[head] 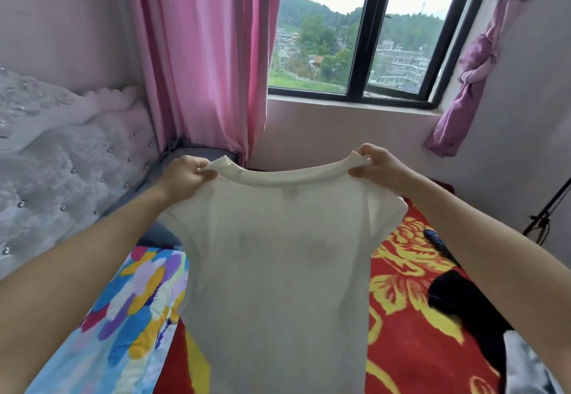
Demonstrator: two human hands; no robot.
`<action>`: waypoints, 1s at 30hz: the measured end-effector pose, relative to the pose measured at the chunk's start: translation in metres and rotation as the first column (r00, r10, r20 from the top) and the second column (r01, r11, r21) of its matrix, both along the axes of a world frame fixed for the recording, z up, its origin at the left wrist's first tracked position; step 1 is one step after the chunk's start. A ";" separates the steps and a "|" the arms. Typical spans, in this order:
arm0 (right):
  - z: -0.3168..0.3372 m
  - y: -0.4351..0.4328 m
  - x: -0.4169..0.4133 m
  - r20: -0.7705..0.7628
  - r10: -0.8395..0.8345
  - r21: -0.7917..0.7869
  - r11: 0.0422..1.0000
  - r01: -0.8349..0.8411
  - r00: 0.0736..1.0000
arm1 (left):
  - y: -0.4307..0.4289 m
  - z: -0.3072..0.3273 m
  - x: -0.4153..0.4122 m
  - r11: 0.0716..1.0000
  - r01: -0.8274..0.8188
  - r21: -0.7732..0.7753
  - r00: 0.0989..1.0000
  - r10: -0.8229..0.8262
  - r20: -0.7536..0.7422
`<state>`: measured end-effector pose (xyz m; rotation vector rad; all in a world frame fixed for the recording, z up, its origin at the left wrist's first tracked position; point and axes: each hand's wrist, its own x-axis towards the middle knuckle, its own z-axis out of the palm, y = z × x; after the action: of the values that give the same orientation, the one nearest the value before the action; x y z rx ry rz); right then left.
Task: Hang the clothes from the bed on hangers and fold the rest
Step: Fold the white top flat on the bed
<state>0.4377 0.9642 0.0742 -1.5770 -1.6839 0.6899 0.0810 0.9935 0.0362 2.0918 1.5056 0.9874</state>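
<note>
Now L hand (185, 177) + R hand (380, 165) pinch tee (278, 270); tag (289, 193) illegible.

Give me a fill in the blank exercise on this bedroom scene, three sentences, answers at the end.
1. The left hand and right hand hold up a ____ shirt by its neckline.
2. The curtain left of the window is ____.
3. On the red blanket lies a ____ garment.
Missing words: white; pink; black.
</note>
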 end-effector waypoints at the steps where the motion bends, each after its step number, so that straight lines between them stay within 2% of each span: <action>1: 0.000 0.013 -0.003 0.011 -0.098 0.108 0.989 0.096 0.995 | 0.010 0.007 0.006 0.995 -0.055 0.083 0.998 0.056 -0.012; 3: 0.012 0.039 -0.006 0.055 -0.305 0.343 0.900 0.269 0.951 | 0.032 0.030 0.020 0.951 -0.174 0.254 0.985 0.171 0.034; 5: 0.025 0.059 -0.007 0.032 -0.425 0.440 0.818 0.369 0.905 | 0.053 0.052 0.030 0.884 -0.267 0.384 0.962 0.267 0.055; 9: 0.054 0.087 0.001 -0.151 -0.447 0.529 0.717 0.454 0.882 | 0.088 0.092 0.035 0.805 -0.340 0.487 0.937 0.335 0.102; 10: 0.060 0.089 0.004 -0.148 -0.436 0.552 0.708 0.440 0.888 | 0.092 0.099 0.033 0.803 -0.331 0.496 0.942 0.315 0.118; 12: 0.065 0.088 0.013 -0.021 -0.423 0.604 0.717 0.349 0.906 | 0.093 0.108 0.029 0.833 -0.253 0.492 0.966 0.192 0.171; 15: 0.049 0.071 0.030 0.276 -0.342 0.622 0.776 0.104 0.898 | 0.079 0.093 0.016 0.909 -0.100 0.405 0.984 0.030 0.177; 16: 0.034 0.063 0.035 0.317 -0.269 0.580 0.814 0.039 0.909 | 0.070 0.077 0.011 0.928 -0.024 0.372 0.993 -0.022 0.117; 18: -0.003 0.046 0.040 0.307 -0.107 0.440 0.897 -0.041 0.946 | 0.048 0.040 0.004 0.925 0.129 0.357 0.989 -0.091 -0.120; 20: -0.050 0.028 0.040 0.284 0.009 0.225 0.971 -0.076 0.959 | 0.029 -0.005 0.002 0.849 0.272 0.454 0.899 -0.056 -0.435; 22: -0.100 0.011 0.040 0.355 0.098 -0.011 0.995 -0.101 0.930 | 0.010 -0.055 0.003 0.839 0.346 0.420 0.828 -0.062 -0.558; 24: -0.152 -0.008 0.039 0.439 0.226 -0.241 0.962 -0.129 0.869 | -0.011 -0.111 0.007 0.857 0.347 0.380 0.803 -0.062 -0.593; 25: -0.172 -0.017 0.038 0.450 0.289 -0.332 0.933 -0.142 0.845 | -0.021 -0.139 0.009 0.897 0.338 0.286 0.784 -0.100 -0.612; 27: -0.209 -0.039 0.039 0.398 0.378 -0.498 0.855 -0.149 0.836 | -0.050 -0.195 0.009 0.944 0.298 0.140 0.759 -0.145 -0.634; 30: -0.248 -0.074 0.042 0.362 0.485 -0.676 0.725 -0.134 0.796 | -0.097 -0.262 0.004 0.958 0.281 -0.060 0.714 -0.250 -0.654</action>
<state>0.4796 0.8905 -0.1742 -2.0838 -2.3401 1.1789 0.0847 0.8970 -0.2259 2.7655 1.3861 0.1528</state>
